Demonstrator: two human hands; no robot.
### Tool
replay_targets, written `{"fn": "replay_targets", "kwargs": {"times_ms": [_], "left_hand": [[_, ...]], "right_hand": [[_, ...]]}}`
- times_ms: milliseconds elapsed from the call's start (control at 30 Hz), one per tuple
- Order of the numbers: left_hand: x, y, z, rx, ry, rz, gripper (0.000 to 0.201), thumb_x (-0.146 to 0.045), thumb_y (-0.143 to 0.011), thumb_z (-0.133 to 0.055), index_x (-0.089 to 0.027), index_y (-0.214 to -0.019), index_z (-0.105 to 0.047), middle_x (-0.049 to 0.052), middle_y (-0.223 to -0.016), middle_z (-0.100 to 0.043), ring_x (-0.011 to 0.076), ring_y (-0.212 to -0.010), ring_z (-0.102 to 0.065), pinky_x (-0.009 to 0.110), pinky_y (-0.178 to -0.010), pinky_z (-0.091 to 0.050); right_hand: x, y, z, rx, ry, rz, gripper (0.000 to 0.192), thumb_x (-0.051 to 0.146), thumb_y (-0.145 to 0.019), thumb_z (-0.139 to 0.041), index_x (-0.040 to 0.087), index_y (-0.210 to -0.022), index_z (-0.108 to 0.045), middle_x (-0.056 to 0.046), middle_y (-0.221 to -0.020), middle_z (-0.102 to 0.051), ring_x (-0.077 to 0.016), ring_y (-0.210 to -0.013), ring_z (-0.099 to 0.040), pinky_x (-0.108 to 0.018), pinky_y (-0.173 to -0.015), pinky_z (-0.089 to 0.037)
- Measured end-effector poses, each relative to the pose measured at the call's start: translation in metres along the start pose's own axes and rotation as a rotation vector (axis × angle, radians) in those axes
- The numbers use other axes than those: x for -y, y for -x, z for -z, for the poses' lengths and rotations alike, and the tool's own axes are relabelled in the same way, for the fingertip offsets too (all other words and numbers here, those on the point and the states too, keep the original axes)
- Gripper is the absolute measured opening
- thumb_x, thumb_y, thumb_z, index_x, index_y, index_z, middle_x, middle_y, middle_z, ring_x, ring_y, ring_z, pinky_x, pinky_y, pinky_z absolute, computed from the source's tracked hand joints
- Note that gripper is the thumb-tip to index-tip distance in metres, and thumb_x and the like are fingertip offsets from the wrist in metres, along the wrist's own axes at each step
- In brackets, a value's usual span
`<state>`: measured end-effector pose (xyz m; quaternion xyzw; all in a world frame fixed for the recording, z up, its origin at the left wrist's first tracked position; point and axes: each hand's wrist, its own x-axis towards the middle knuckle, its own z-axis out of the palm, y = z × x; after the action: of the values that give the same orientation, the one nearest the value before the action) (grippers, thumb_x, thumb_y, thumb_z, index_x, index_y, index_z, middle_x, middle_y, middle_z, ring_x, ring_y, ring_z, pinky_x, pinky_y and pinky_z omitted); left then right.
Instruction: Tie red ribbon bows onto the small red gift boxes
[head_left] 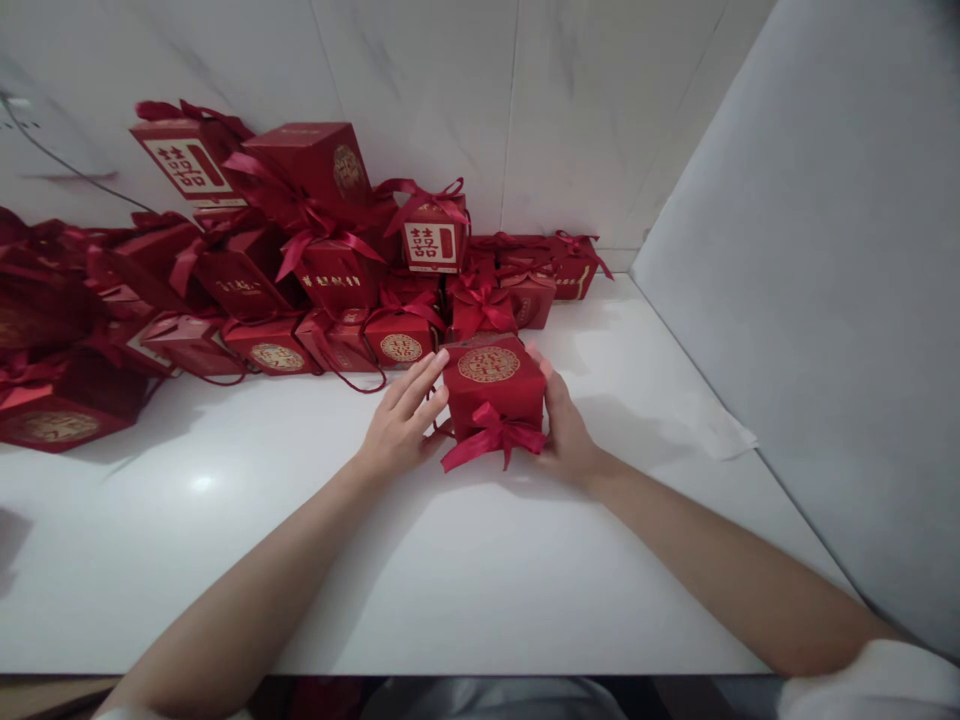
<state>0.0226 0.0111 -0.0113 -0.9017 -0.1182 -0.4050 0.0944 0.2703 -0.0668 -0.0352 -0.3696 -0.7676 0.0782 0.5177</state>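
Observation:
A red gift box (495, 400) with a round gold emblem and a pink-red ribbon bow stands between my two hands, in front of the other boxes. My left hand (405, 415) is at its left side, fingers fairly straight and fingertips against the edge, with a dark red cord close to the thumb. On the opposite side, my right hand (566, 425) curls around the box, some of its fingers hidden behind it. The ribbon bow (499, 437) hangs on the face nearest me.
Many similar red boxes (274, 345) are piled along the marbled wall (420, 80), some stacked on others. A larger box (67, 405) stands at the far left. A pale panel (840, 250) borders the white table (465, 590) on the right, with a whitish scrap (724, 430) beside it.

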Motion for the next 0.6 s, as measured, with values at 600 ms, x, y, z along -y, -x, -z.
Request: {"fn": "replay_targets", "kwargs": {"times_ms": [600], "left_hand": [[-0.0022, 0.0022, -0.002, 0.044, 0.078, 0.213, 0.09, -0.027, -0.083, -0.071, -0.021, -0.155, -0.017, 0.02, -0.15, -0.044, 0.0327, -0.143, -0.036, 0.052, -0.111, -0.042]], "right_hand": [[-0.001, -0.0016, -0.0004, 0.038, -0.039, -0.105, 0.099, 0.031, -0.08, -0.069, 0.031, -0.156, -0.006, -0.008, -0.162, -0.02, -0.0332, -0.146, -0.028, -0.058, -0.116, -0.035]]}}
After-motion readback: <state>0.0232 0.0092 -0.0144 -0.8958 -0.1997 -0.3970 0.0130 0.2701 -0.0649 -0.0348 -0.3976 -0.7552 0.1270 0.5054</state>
